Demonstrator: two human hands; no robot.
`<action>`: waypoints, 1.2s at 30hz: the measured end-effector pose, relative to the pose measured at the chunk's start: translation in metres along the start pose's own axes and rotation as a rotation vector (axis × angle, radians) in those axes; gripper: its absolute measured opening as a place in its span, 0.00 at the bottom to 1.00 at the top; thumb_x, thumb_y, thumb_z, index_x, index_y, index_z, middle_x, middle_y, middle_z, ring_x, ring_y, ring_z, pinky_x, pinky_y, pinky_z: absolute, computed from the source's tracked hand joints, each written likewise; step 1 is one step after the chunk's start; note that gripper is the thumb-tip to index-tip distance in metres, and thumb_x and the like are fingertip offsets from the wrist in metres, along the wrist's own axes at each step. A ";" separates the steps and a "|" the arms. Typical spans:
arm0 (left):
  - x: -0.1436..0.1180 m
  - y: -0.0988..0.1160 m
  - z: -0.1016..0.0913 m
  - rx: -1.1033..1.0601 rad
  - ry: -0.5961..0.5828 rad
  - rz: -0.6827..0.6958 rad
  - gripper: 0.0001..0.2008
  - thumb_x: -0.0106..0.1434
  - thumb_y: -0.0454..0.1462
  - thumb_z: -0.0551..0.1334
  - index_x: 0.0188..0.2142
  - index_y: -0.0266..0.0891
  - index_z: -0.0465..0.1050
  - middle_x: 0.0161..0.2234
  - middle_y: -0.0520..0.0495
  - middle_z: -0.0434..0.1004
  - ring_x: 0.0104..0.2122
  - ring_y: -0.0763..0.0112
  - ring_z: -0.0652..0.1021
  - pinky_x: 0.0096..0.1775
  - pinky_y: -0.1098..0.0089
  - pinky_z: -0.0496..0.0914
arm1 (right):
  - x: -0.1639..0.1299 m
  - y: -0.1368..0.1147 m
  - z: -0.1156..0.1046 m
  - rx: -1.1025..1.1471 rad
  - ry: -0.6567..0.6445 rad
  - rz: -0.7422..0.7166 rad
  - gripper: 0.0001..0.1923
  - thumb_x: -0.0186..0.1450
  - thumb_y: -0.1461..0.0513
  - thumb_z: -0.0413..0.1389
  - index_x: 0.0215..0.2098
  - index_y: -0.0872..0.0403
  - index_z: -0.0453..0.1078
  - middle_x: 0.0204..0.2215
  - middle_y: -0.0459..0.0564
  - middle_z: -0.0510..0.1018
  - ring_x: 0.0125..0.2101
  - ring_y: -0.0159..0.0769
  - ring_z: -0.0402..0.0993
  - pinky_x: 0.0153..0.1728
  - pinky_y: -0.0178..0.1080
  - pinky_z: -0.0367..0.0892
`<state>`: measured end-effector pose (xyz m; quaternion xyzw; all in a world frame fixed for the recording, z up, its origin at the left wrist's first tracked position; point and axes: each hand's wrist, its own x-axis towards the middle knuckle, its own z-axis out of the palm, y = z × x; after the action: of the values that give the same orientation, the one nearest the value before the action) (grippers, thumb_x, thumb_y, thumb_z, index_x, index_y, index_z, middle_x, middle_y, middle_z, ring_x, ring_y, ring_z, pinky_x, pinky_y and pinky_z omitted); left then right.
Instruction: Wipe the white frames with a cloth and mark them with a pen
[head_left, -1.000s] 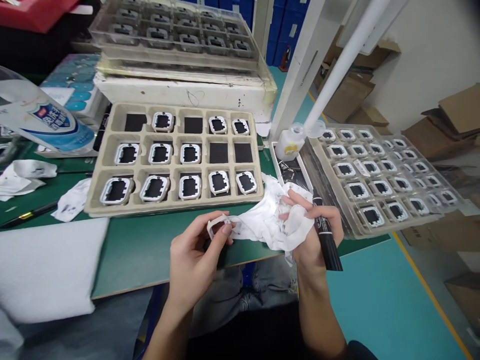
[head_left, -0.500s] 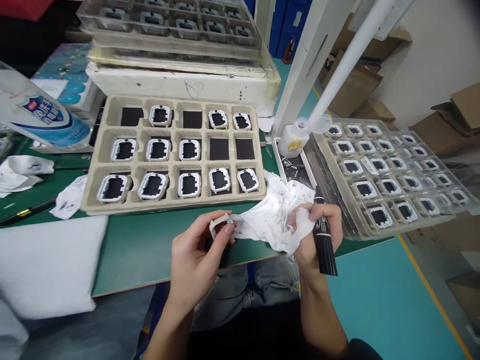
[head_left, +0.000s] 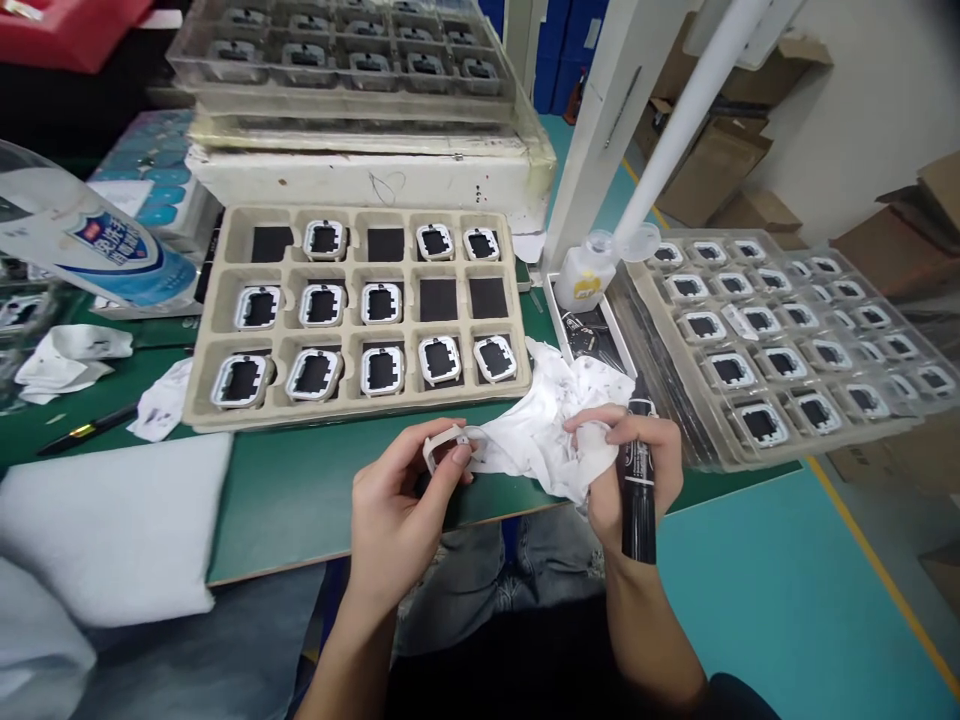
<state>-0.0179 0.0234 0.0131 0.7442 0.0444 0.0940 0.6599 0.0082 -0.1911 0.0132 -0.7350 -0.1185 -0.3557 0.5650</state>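
Note:
My left hand pinches a pale, rounded-square watch case frame between thumb and fingers, on edge above the table's front. Closed around a black marker pen, my right hand also grips a fold of crumpled white cloth with its thumb and fingertips. The rest of that cloth lies on the green table between my hands, covered with small dark smudges. Just behind my left hand stands a beige pulp tray with similar frames in most of its pockets; several pockets show only a black pad.
Clear plastic trays of frames are stacked at right. A small white bottle with its lid flipped up stands in a narrow box. A large spray-type bottle leans in from the left, above a folded white cloth. A white post rises behind.
The view has shifted slightly, moving the tray a little right in the picture. In my right hand the marker now stands more upright. The left hand keeps its pinch on the frame.

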 end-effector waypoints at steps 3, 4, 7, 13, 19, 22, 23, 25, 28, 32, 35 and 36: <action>-0.001 0.001 0.000 0.007 0.008 -0.007 0.09 0.74 0.42 0.73 0.50 0.44 0.86 0.38 0.49 0.87 0.31 0.68 0.84 0.37 0.69 0.79 | -0.001 -0.001 0.000 -0.018 -0.006 0.006 0.11 0.73 0.67 0.62 0.48 0.47 0.68 0.50 0.53 0.90 0.43 0.47 0.91 0.49 0.54 0.85; -0.001 0.001 0.000 0.009 0.010 -0.010 0.09 0.74 0.42 0.73 0.51 0.44 0.86 0.38 0.49 0.88 0.31 0.68 0.84 0.37 0.69 0.79 | -0.002 -0.001 0.000 -0.028 0.002 0.009 0.11 0.74 0.66 0.62 0.48 0.46 0.67 0.54 0.55 0.90 0.45 0.48 0.91 0.50 0.56 0.85; -0.001 0.000 0.000 0.006 0.012 -0.009 0.09 0.74 0.42 0.73 0.51 0.44 0.86 0.38 0.49 0.87 0.31 0.68 0.83 0.36 0.69 0.79 | -0.001 0.000 0.001 -0.039 0.025 0.008 0.11 0.75 0.65 0.61 0.46 0.45 0.64 0.58 0.55 0.89 0.48 0.51 0.91 0.49 0.59 0.85; -0.001 0.000 0.000 -0.006 0.012 -0.007 0.08 0.74 0.41 0.73 0.51 0.44 0.86 0.37 0.50 0.87 0.31 0.69 0.83 0.37 0.69 0.78 | 0.004 0.001 0.002 -0.003 0.062 -0.080 0.13 0.73 0.68 0.61 0.43 0.45 0.61 0.38 0.46 0.89 0.37 0.43 0.86 0.46 0.52 0.80; -0.001 0.001 0.001 -0.003 0.013 -0.006 0.08 0.74 0.41 0.73 0.50 0.44 0.86 0.38 0.49 0.89 0.30 0.70 0.83 0.36 0.70 0.78 | 0.004 0.001 0.001 0.060 0.069 0.001 0.15 0.75 0.64 0.63 0.45 0.44 0.60 0.36 0.45 0.82 0.30 0.42 0.80 0.34 0.46 0.76; -0.001 0.001 0.001 0.003 0.014 0.010 0.07 0.74 0.41 0.73 0.50 0.44 0.86 0.38 0.50 0.88 0.30 0.71 0.83 0.36 0.71 0.78 | 0.004 0.003 0.001 0.103 0.058 -0.009 0.16 0.74 0.66 0.64 0.47 0.43 0.61 0.39 0.47 0.83 0.28 0.41 0.79 0.29 0.45 0.76; -0.001 0.001 0.001 0.005 0.014 0.014 0.07 0.75 0.40 0.73 0.50 0.44 0.86 0.38 0.50 0.88 0.30 0.72 0.83 0.35 0.71 0.78 | 0.004 0.004 0.001 0.102 0.061 -0.028 0.17 0.74 0.66 0.65 0.47 0.43 0.61 0.40 0.48 0.83 0.29 0.42 0.81 0.29 0.45 0.76; -0.002 0.001 0.000 0.007 0.011 0.016 0.06 0.75 0.40 0.73 0.50 0.45 0.86 0.37 0.51 0.88 0.30 0.72 0.82 0.35 0.72 0.77 | 0.004 0.007 0.001 0.088 0.070 -0.059 0.18 0.73 0.68 0.65 0.48 0.43 0.62 0.42 0.49 0.83 0.34 0.45 0.84 0.31 0.45 0.77; -0.002 0.000 0.000 0.005 0.005 0.020 0.07 0.75 0.40 0.73 0.50 0.45 0.86 0.37 0.51 0.88 0.30 0.72 0.82 0.35 0.72 0.77 | 0.002 0.009 0.001 0.067 0.093 -0.060 0.19 0.72 0.68 0.66 0.49 0.43 0.63 0.41 0.49 0.82 0.35 0.43 0.83 0.30 0.43 0.77; -0.002 -0.001 0.000 0.010 0.005 0.038 0.07 0.75 0.39 0.73 0.50 0.45 0.86 0.38 0.52 0.88 0.31 0.72 0.82 0.36 0.72 0.77 | -0.001 0.010 0.003 0.030 0.135 -0.050 0.19 0.71 0.69 0.67 0.48 0.44 0.65 0.39 0.47 0.80 0.30 0.38 0.79 0.31 0.44 0.78; -0.001 -0.001 0.000 0.028 0.010 0.043 0.07 0.74 0.39 0.73 0.50 0.45 0.86 0.37 0.52 0.87 0.31 0.72 0.82 0.36 0.72 0.77 | -0.001 0.009 0.004 0.030 0.126 -0.058 0.16 0.72 0.69 0.65 0.48 0.45 0.65 0.37 0.47 0.82 0.30 0.39 0.81 0.34 0.46 0.79; -0.001 -0.001 0.000 0.033 0.011 0.043 0.07 0.74 0.39 0.73 0.50 0.45 0.86 0.37 0.52 0.88 0.31 0.72 0.82 0.36 0.72 0.77 | -0.001 0.009 0.004 0.039 0.111 -0.061 0.15 0.73 0.69 0.64 0.48 0.45 0.66 0.37 0.47 0.83 0.30 0.40 0.81 0.34 0.47 0.79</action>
<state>-0.0193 0.0237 0.0117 0.7551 0.0334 0.1113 0.6452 0.0140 -0.1899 0.0057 -0.6990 -0.1161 -0.4107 0.5738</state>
